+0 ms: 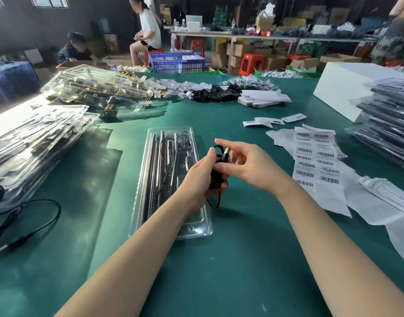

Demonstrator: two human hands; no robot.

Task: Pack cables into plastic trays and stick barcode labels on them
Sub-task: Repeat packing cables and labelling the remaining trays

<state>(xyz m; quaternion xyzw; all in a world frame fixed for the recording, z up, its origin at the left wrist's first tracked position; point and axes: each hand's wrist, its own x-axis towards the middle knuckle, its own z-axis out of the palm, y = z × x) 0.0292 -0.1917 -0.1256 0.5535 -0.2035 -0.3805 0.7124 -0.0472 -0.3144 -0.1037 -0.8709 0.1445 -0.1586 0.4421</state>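
Gripping a coiled black cable (215, 177) in the left hand (202, 177), fingers curled round the bundle, just above the right edge of the clear plastic tray (150, 202). Pinched the cable's plug end with the right hand (246, 164), thumb and a finger closed on it, the other fingers spread loose. Held both hands together at the cable, over the middle of the green desk (230, 259). Dangled a short loop of cable below the left hand, beside the tray's rim.

Lay lengthwise in the desk's middle, that tray, already loaded with metal rods and a wire hook (smaller items too blurred to name). Spread along the right edge: sheets of barcode labels (316, 156), partly peeled. Piled at the left edge: filled clear trays (36, 133), with a loose black cable (36, 216) trailing near the front left corner. Stacked at the far right edge: dark packed trays (388, 124), beside a white box (347, 88). Scattered along the far edge: small bagged parts (207, 90).
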